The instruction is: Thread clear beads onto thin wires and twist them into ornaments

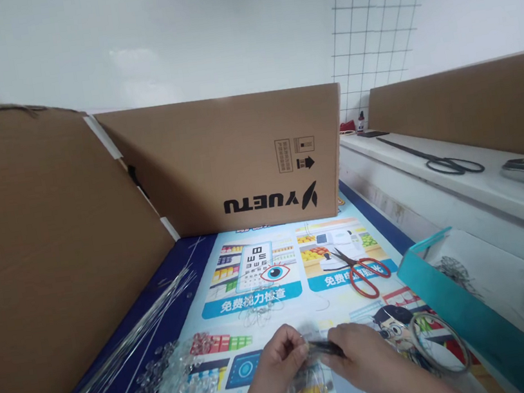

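Note:
Near the front of the table my right hand (359,353) is closed around a pair of dark-handled pliers (326,347), whose jaws point left. My left hand (284,356) pinches thumb and forefinger together right at the jaws; what it holds is too small to make out. Just below both hands lies a small cluster of clear pieces (311,390), partly over a yellow print. Several clear beads (174,371) are heaped to the left of my left hand. A few thin wire pieces (258,307) lie beyond my hands.
Red-handled scissors (368,276) lie beyond my right hand. A coil of wire (439,344) and a teal box (478,315) holding wire pieces are at the right. Long thin wires (130,338) stretch along the left. Cardboard (228,162) stands at the back; black scissors (437,159) rest on the ledge.

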Available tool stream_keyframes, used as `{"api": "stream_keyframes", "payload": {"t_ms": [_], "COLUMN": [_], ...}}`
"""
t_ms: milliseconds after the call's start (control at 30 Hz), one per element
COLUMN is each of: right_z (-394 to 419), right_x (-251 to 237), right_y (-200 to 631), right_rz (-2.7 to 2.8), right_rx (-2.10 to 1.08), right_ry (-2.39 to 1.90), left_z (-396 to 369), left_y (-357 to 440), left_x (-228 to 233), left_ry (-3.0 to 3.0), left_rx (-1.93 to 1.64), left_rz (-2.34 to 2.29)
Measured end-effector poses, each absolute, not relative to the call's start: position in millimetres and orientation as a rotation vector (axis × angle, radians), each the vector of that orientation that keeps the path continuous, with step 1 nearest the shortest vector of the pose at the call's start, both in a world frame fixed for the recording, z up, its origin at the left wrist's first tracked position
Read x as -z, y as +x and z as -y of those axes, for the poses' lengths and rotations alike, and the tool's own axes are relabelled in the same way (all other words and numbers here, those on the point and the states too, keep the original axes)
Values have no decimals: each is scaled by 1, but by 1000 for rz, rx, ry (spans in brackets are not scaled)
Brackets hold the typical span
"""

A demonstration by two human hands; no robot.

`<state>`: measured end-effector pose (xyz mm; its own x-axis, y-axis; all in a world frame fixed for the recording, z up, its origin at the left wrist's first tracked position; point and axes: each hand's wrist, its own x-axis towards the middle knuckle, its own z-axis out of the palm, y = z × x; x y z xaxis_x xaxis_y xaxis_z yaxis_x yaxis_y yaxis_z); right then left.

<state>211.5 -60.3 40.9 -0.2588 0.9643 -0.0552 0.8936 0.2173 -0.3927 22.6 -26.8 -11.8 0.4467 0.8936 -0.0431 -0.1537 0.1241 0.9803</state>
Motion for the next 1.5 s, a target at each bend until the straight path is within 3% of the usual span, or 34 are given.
{"api": "stream_keyframes", "payload": {"t_ms": [167, 700, 1500], "right_z": [67, 64, 67], "right_x": [-47, -39, -49], "right_y": [207, 204, 202], "right_rz": [2486, 2497, 2477], "right_rx": [-294, -106, -178], "right_ry": [-1864, -1907, -1906], "left_z": [25, 30, 46], "left_y": [22, 25, 25], "left_x": [18, 13, -9], "left_ry": [1159, 1088, 1654], "left_rx": [-938, -917, -1132], "left_rz": [-832, -776, -1054]}}
